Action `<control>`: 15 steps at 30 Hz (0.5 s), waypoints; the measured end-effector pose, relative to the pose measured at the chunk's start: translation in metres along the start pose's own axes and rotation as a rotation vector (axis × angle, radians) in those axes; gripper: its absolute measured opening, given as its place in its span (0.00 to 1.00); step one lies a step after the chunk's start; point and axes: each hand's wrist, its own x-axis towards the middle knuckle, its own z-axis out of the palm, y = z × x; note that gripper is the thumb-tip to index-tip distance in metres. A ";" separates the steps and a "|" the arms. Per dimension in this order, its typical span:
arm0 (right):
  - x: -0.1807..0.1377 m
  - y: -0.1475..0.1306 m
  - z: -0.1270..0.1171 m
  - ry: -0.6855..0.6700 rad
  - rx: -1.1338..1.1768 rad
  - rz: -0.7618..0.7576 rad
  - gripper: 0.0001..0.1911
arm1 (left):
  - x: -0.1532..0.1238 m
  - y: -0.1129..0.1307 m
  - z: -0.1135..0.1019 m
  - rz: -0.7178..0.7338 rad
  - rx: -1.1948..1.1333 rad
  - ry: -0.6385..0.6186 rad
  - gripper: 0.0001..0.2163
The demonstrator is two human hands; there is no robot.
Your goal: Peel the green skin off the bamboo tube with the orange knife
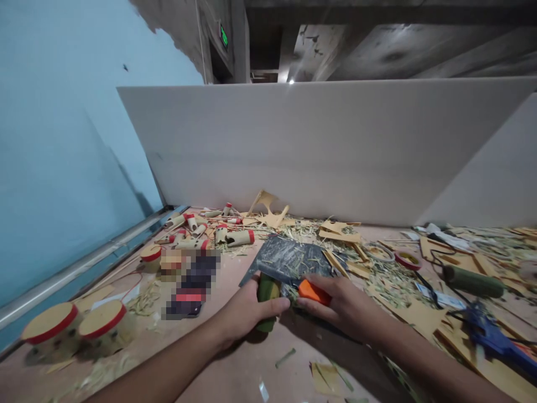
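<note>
My left hand (245, 308) is closed around a short green bamboo piece (267, 291), thumb laid across its near side. In my right hand (346, 305) is an orange-handled knife (314, 292); its blade is hard to make out and its tip points toward the bamboo. Both hands are close together over the near edge of a dark scratched board (289, 254), which is strewn with thin green shavings. Most of the knife's handle is hidden by my right fingers and palm.
Red-rimmed bamboo drums (103, 324) and small red-ended bamboo tubes (241, 237) stand or lie left. A partly blurred dark phone-like object (197, 280) is nearer. Right are cardboard scraps (419, 319), a green bamboo tube (474, 281), tape rolls (408, 259) and a blue glue gun (495, 336). A white panel (319, 151) rises behind.
</note>
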 end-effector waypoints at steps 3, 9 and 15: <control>-0.003 -0.004 0.006 -0.075 0.088 0.034 0.22 | -0.001 0.000 0.002 -0.031 -0.006 -0.044 0.31; -0.004 -0.017 0.015 -0.167 0.217 0.017 0.25 | -0.004 -0.002 0.005 0.028 -0.108 -0.097 0.28; -0.008 -0.026 0.017 -0.114 0.142 0.082 0.19 | -0.004 -0.003 0.009 0.106 -0.056 -0.047 0.24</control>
